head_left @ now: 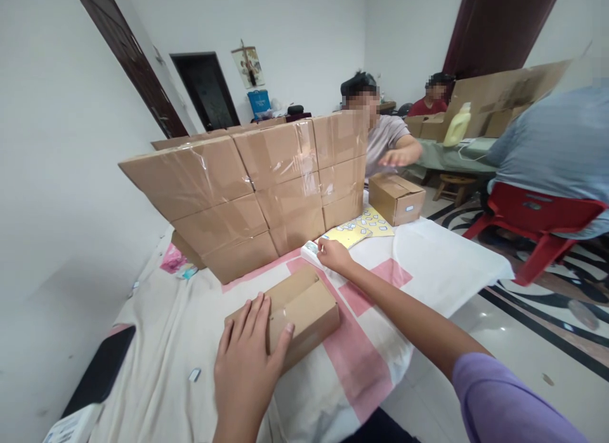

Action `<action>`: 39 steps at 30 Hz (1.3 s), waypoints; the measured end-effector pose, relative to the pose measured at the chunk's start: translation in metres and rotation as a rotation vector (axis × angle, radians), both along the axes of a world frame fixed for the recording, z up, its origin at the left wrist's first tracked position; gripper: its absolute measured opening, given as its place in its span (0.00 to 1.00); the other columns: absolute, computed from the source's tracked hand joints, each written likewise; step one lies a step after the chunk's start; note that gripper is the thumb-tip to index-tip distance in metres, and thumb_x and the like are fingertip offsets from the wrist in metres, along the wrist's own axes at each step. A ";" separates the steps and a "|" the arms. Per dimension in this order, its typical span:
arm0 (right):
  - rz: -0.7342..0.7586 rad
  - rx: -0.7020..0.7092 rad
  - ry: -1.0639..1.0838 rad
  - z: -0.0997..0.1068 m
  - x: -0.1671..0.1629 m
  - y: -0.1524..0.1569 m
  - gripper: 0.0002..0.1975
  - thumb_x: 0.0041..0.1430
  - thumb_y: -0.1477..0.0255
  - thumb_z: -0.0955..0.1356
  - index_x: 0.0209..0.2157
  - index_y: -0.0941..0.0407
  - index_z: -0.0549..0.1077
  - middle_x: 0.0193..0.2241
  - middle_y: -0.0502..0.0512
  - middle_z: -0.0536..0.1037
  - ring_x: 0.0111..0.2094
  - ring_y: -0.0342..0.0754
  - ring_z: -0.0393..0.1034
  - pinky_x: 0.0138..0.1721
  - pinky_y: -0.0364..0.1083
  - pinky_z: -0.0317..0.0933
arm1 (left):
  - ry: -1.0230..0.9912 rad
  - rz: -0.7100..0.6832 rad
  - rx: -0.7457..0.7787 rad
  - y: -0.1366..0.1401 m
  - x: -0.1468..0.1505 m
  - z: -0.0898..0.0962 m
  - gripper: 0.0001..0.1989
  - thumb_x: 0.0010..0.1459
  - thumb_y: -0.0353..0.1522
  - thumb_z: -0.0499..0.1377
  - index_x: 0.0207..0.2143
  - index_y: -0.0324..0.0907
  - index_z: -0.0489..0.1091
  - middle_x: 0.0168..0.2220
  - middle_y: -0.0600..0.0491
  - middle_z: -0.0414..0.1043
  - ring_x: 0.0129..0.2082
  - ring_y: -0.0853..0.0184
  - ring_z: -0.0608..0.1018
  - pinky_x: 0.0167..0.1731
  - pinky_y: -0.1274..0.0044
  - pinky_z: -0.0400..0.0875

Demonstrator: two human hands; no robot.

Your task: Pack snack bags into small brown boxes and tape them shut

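A closed brown cardboard box (304,306) lies on the cloth in front of me. My left hand (250,354) rests on its near left side, with fingers stretched out over the top and the thumb spread apart. Beyond the box, my right hand (334,256) is at a small white container (310,252) with something greenish inside. Its fingers are closed in a pinch; whatever is between them is too small to make out. Just past that hand lie yellow sheets (352,232) with several small white, blue-edged labels on them.
A wall of taped cardboard boxes (285,183) stands across the table. Behind it a person (390,141) reaches over another box (397,198). A dark phone-like slab (102,367) and a loose label (195,374) lie at left. A red chair (537,221) stands at right.
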State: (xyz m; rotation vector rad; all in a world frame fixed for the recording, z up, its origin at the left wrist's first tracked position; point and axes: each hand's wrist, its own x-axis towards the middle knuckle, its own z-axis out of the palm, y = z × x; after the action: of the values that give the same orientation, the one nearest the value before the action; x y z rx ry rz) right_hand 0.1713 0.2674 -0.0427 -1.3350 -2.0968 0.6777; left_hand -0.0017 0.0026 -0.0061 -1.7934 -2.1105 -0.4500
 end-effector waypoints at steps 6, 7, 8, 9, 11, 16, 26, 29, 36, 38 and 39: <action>-0.086 -0.286 0.402 -0.009 0.012 0.002 0.07 0.52 0.80 0.65 0.32 0.55 0.65 0.19 0.48 0.73 0.24 0.47 0.73 0.24 0.41 0.60 | -0.025 0.005 -0.022 -0.002 0.002 0.003 0.31 0.66 0.48 0.47 0.64 0.40 0.64 0.65 0.52 0.66 0.66 0.57 0.66 0.65 0.62 0.54; -0.095 -0.325 0.475 -0.010 0.013 0.001 0.07 0.52 0.79 0.65 0.33 0.54 0.63 0.19 0.48 0.73 0.24 0.47 0.74 0.22 0.40 0.60 | -0.025 0.001 -0.018 -0.002 0.002 0.003 0.31 0.66 0.48 0.48 0.64 0.40 0.64 0.65 0.52 0.66 0.66 0.57 0.66 0.66 0.62 0.54; -0.104 -0.359 0.542 -0.011 0.014 0.001 0.08 0.52 0.79 0.65 0.33 0.54 0.62 0.20 0.48 0.74 0.24 0.47 0.75 0.22 0.40 0.61 | -0.026 -0.002 -0.015 -0.002 0.003 0.003 0.31 0.66 0.48 0.48 0.63 0.40 0.64 0.65 0.51 0.66 0.66 0.57 0.66 0.66 0.61 0.54; -0.114 -0.388 0.603 -0.012 0.015 0.000 0.08 0.51 0.79 0.66 0.32 0.54 0.62 0.20 0.49 0.74 0.25 0.47 0.76 0.21 0.40 0.61 | -0.028 -0.002 -0.015 -0.001 0.003 0.003 0.31 0.66 0.48 0.48 0.63 0.40 0.64 0.65 0.51 0.66 0.66 0.57 0.66 0.66 0.61 0.54; -0.131 -0.429 0.705 -0.015 0.015 -0.002 0.11 0.47 0.79 0.67 0.30 0.54 0.61 0.20 0.50 0.75 0.24 0.48 0.76 0.21 0.40 0.62 | -0.034 0.003 -0.019 -0.001 0.002 0.003 0.31 0.66 0.47 0.48 0.64 0.40 0.64 0.65 0.51 0.66 0.66 0.57 0.66 0.65 0.61 0.55; -0.164 -0.429 0.907 -0.031 0.012 -0.009 0.12 0.41 0.79 0.68 0.29 0.54 0.62 0.20 0.49 0.76 0.24 0.45 0.74 0.28 0.41 0.67 | -0.041 0.008 -0.031 -0.002 0.002 0.004 0.31 0.66 0.48 0.47 0.64 0.41 0.64 0.65 0.53 0.66 0.66 0.57 0.66 0.65 0.61 0.56; -0.132 -0.341 1.035 -0.052 0.009 -0.010 0.12 0.40 0.72 0.69 0.28 0.53 0.62 0.21 0.49 0.77 0.27 0.46 0.75 0.31 0.42 0.65 | -0.060 0.014 -0.025 0.000 0.001 0.002 0.31 0.65 0.49 0.47 0.64 0.43 0.64 0.65 0.54 0.66 0.66 0.57 0.66 0.65 0.62 0.55; -0.107 -0.331 1.032 -0.052 0.012 -0.010 0.12 0.40 0.71 0.69 0.28 0.53 0.62 0.21 0.49 0.77 0.28 0.47 0.76 0.31 0.42 0.65 | -0.061 0.012 -0.021 0.000 0.000 0.001 0.31 0.65 0.49 0.47 0.63 0.43 0.65 0.65 0.54 0.67 0.65 0.57 0.67 0.65 0.62 0.55; -0.155 -0.401 0.871 -0.047 0.014 -0.006 0.14 0.43 0.71 0.70 0.28 0.52 0.59 0.22 0.48 0.76 0.28 0.47 0.77 0.29 0.41 0.66 | -0.067 0.007 -0.006 0.000 0.001 0.001 0.31 0.65 0.49 0.47 0.63 0.44 0.65 0.64 0.53 0.68 0.65 0.57 0.67 0.66 0.62 0.54; -0.185 -0.448 0.809 -0.048 0.013 -0.009 0.16 0.43 0.72 0.70 0.29 0.52 0.57 0.19 0.46 0.75 0.21 0.45 0.72 0.22 0.40 0.61 | -0.057 0.001 0.001 0.001 -0.001 -0.001 0.31 0.64 0.49 0.48 0.63 0.44 0.66 0.64 0.53 0.68 0.65 0.57 0.67 0.66 0.62 0.55; -0.193 -0.474 0.776 -0.049 0.013 -0.011 0.16 0.43 0.73 0.69 0.29 0.51 0.56 0.17 0.45 0.74 0.17 0.44 0.69 0.18 0.39 0.57 | -0.050 0.000 0.005 0.001 -0.003 -0.002 0.31 0.64 0.49 0.48 0.63 0.44 0.66 0.64 0.53 0.68 0.65 0.57 0.67 0.65 0.62 0.56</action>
State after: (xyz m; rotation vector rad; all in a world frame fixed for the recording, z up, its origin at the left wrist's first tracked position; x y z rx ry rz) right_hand 0.1845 0.2566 -0.0914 -1.2028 -1.2117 1.3955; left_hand -0.0044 0.0039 -0.0082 -1.7979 -2.1410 -0.5049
